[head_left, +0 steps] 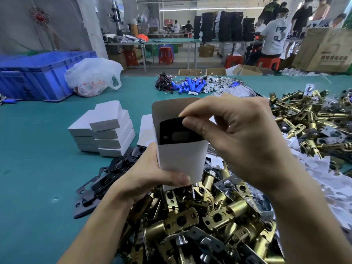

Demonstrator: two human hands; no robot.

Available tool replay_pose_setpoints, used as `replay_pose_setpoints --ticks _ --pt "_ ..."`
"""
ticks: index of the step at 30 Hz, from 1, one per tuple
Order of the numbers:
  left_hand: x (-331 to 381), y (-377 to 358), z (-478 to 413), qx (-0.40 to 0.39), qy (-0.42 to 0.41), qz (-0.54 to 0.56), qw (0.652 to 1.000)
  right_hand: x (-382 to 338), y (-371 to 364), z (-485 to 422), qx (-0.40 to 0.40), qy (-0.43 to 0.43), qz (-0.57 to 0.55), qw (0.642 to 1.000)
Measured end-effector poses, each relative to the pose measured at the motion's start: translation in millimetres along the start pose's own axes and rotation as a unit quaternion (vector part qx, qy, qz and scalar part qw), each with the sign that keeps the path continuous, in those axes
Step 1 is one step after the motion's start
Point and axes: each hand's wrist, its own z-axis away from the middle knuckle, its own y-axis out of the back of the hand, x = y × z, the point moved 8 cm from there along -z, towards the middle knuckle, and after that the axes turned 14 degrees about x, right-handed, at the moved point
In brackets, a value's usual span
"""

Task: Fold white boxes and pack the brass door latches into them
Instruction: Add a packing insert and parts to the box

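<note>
Left hand (152, 174) closed around lower part of upright white box (181, 157) above brass latches (209, 216) on counter (38, 168), right hand (238, 138) fingers (192, 123) pinching black plate (177, 133) half inside; thin card probably light, easily crushed, so best held gently by side edges.

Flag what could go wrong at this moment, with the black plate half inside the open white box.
1. The left hand pinches only the lower end of the white box; pressing the black plate down could buckle the thin card or push out the bottom.
2. The right hand grips the plate by its top edge only, so it may tilt and snag.
3. A dropped box would land among the brass latches.
</note>
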Motion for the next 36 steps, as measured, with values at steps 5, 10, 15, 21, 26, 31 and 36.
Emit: replay_pose_setpoints --ticks 5,10,15,21,26,31,36 --pt "1 -2 1 -0.008 -0.002 0.000 1.000 -6 -1 -2 0.030 0.056 0.067 0.996" --pt "-3 -1 1 0.001 0.019 -0.002 1.000 -1 -11 3 0.002 0.027 0.079 0.997" --pt "-4 0 2 0.008 0.027 0.004 1.000 8 -12 2 -0.031 -0.012 0.078 0.996" --pt "0 -2 1 0.006 0.011 -0.003 1.000 5 -6 -2 -0.064 -0.023 0.001 0.998" --pt "0 -4 2 -0.007 0.017 -0.011 1.000 4 -6 -4 -0.025 0.007 0.048 0.998" --pt "-4 -1 2 0.004 0.032 -0.010 0.999 2 -13 -1 -0.010 0.036 0.076 0.996" --pt "-4 -1 2 0.003 0.030 -0.009 0.999 1 -9 -1 0.016 0.030 0.041 0.999"
